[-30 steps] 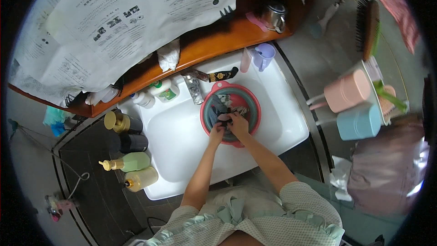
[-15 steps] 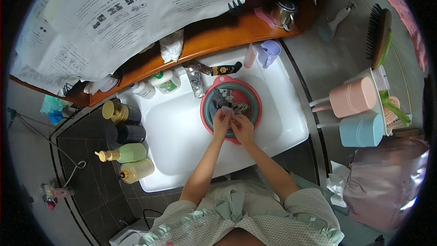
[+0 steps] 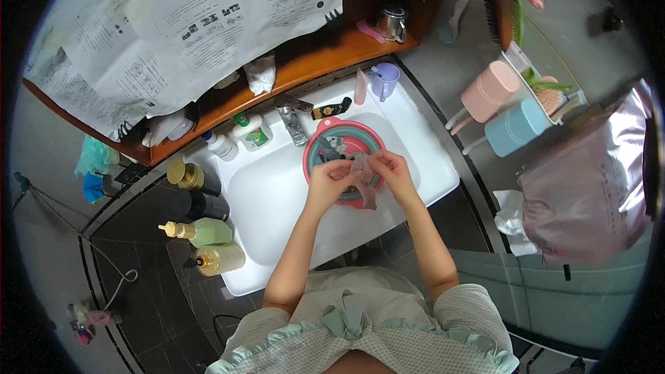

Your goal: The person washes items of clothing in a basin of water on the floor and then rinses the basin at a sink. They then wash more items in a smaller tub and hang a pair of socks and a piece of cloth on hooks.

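A small, thin, pale pink sock point(image 3: 364, 179) is stretched between my two hands over the near part of a basin. My left hand point(image 3: 332, 179) pinches its left side, and my right hand point(image 3: 391, 170) pinches its upper right side; the lower part hangs loose past the rim. The round basin point(image 3: 374, 137), pink and grey-green, stands in the white sink. Inside it lie bunched dark grey and black-and-white cloth pieces point(image 3: 330, 149), partly hidden behind my left hand.
Several pump bottles point(image 3: 211, 232) line the sink's left side. Behind the basin are tubes point(image 3: 294, 127), a green-labelled white bottle point(image 3: 253, 133) and a purple cup point(image 3: 385, 83). A wooden shelf point(image 3: 305, 69) with hanging printed sheets overhangs the back. Pink and blue cups point(image 3: 516, 127) hang at the right.
My hands have spread apart and risen, so the pink sock now hangs open between them instead of being bunched at the fingertips. The whole view has turned and shifted.
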A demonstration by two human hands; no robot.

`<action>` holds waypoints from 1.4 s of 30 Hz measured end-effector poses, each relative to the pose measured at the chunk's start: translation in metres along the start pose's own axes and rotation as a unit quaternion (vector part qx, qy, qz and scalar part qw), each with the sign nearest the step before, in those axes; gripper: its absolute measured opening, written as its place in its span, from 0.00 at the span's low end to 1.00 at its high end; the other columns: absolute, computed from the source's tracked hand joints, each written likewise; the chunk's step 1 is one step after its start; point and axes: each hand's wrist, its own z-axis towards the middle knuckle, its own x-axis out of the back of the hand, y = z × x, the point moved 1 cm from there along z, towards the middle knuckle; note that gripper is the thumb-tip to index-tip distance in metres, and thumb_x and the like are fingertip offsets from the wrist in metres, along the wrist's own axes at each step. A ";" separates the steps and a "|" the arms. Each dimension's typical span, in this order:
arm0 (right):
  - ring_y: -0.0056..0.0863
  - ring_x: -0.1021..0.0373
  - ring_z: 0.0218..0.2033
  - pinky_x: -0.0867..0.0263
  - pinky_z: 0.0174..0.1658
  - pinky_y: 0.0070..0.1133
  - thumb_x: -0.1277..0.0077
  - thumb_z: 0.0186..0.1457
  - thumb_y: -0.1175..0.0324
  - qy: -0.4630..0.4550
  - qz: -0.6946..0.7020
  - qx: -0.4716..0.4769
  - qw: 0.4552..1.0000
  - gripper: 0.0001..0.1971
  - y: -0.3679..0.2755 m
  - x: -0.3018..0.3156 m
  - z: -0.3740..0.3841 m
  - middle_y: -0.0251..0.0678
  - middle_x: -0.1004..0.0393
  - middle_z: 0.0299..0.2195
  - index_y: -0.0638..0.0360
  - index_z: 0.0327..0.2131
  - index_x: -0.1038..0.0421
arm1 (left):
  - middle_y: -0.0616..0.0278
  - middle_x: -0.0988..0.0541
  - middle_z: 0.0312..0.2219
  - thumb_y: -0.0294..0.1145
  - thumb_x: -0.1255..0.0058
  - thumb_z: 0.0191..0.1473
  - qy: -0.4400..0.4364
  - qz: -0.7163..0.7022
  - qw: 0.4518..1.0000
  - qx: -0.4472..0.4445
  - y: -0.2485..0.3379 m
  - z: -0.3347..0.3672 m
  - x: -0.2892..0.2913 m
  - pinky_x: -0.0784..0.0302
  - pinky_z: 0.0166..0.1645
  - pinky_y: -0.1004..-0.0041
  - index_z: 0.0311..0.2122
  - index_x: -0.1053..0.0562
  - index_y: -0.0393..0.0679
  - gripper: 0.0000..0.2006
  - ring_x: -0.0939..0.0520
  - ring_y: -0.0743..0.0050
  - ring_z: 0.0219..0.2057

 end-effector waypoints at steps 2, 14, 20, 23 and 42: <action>0.13 0.34 0.27 0.39 0.29 0.11 0.55 0.49 0.77 0.055 0.008 0.008 0.998 0.05 -0.022 -0.010 -0.015 0.30 0.29 0.26 0.66 0.31 0.32 | 0.66 0.25 0.21 0.21 0.50 0.45 -0.007 0.019 1.000 -0.012 0.006 -0.005 0.003 0.31 0.29 0.85 0.29 0.28 0.33 0.04 0.26 0.85 0.22; 0.10 0.36 0.24 0.41 0.28 0.08 0.49 0.46 0.76 0.175 0.028 0.094 0.980 0.04 -0.062 -0.028 -0.072 0.27 0.31 0.23 0.62 0.27 0.33 | 0.68 0.30 0.23 0.28 0.61 0.54 -0.115 -0.019 0.987 -0.109 0.029 -0.024 -0.028 0.37 0.31 0.84 0.33 0.32 0.37 0.07 0.32 0.86 0.26; 0.10 0.36 0.26 0.40 0.29 0.10 0.49 0.47 0.73 0.178 0.015 0.099 0.979 0.06 -0.085 -0.033 -0.095 0.26 0.31 0.24 0.61 0.30 0.34 | 0.64 0.31 0.16 0.28 0.60 0.53 -0.028 0.144 0.964 -0.223 0.040 -0.041 -0.057 0.39 0.25 0.82 0.31 0.32 0.37 0.06 0.33 0.84 0.19; 0.10 0.37 0.25 0.40 0.29 0.10 0.52 0.49 0.69 0.195 0.030 0.031 0.980 0.08 -0.109 -0.044 -0.108 0.25 0.31 0.23 0.60 0.34 0.33 | 0.54 0.30 0.19 0.26 0.60 0.52 -0.009 0.166 0.956 -0.243 0.051 -0.051 -0.063 0.36 0.25 0.75 0.30 0.33 0.35 0.05 0.29 0.70 0.20; 0.06 0.48 0.16 0.52 0.18 0.09 0.57 0.54 0.70 0.348 -0.113 0.244 0.898 0.12 -0.138 -0.002 -0.189 0.21 0.41 0.15 0.60 0.18 0.39 | 0.64 0.34 0.19 0.29 0.63 0.55 -0.059 0.172 0.950 -0.254 0.072 -0.090 -0.146 0.40 0.28 0.83 0.30 0.34 0.35 0.09 0.36 0.85 0.23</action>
